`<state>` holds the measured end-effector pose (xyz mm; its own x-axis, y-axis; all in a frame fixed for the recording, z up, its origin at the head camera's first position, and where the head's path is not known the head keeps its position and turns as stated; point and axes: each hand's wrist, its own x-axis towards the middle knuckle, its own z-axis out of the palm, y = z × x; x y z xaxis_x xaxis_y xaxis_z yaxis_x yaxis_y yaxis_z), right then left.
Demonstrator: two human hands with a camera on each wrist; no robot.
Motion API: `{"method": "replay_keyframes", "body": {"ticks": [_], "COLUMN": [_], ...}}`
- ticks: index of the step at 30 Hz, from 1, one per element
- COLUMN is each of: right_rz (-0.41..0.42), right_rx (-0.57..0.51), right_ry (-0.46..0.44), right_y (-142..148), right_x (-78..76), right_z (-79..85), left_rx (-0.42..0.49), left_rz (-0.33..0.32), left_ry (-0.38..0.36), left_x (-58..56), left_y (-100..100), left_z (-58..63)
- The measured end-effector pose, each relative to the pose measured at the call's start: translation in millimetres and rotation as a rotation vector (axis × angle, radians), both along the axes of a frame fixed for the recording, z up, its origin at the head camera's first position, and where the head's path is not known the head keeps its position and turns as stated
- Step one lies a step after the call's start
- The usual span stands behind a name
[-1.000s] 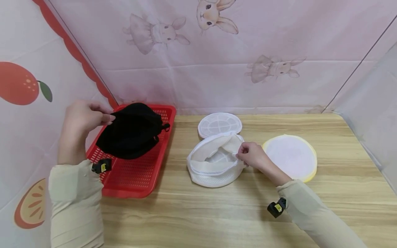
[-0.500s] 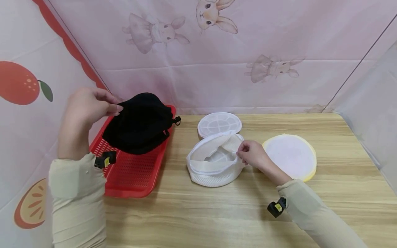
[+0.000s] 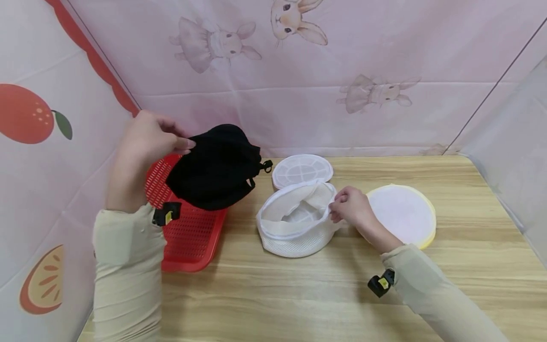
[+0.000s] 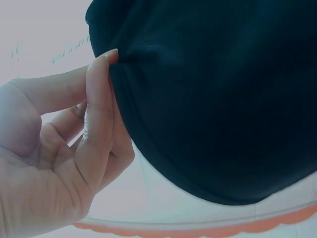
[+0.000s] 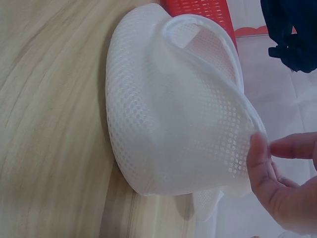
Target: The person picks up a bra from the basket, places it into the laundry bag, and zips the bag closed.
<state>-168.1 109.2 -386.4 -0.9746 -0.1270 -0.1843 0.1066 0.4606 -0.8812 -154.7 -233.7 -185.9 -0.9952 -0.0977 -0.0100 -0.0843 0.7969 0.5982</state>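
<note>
My left hand [image 3: 149, 137] pinches the left edge of a black cup-shaped cloth piece [image 3: 213, 173] between thumb and fingertips. The cloth hangs above the red basket's right side, with small loops or fastenings at its right end; its exact kind is not clear. In the left wrist view, the black cloth [image 4: 208, 114] shows a smooth, curved, stitched edge. A white mesh laundry bag [image 3: 295, 244] stands upright on the table, its zip-edged mouth spread wide. My right hand [image 3: 354, 209] pinches the right side of that rim, also visible on the mesh bag [image 5: 173, 124] in the right wrist view.
The red perforated basket [image 3: 192, 232] stands at the left, partly behind my left arm. Behind the mesh bag lies a flat white oval mesh piece [image 3: 303, 171]. A round white disc with yellow edging [image 3: 401, 213] lies at the right. Printed cloth walls bound the wooden table.
My left hand has carried the black cloth up and to the right, from over the basket toward the mesh bag. The right hand stays at the bag's rim, shifting only slightly.
</note>
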Motion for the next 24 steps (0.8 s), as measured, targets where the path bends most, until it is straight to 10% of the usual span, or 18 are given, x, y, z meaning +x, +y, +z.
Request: {"method": "replay_keyframes", "body": {"ticks": [24], "right_rz": [-0.016], "right_rx": [-0.476], "right_ry": [-0.192], "right_y": [-2], "right_x": [-10.8], "right_z": [30.6], "left_rx": [0.18], "left_rz": [-0.11], "left_ry": [-0.07], "left_x": [-25.9], "left_y": [68], "left_z": [-8.9]}}
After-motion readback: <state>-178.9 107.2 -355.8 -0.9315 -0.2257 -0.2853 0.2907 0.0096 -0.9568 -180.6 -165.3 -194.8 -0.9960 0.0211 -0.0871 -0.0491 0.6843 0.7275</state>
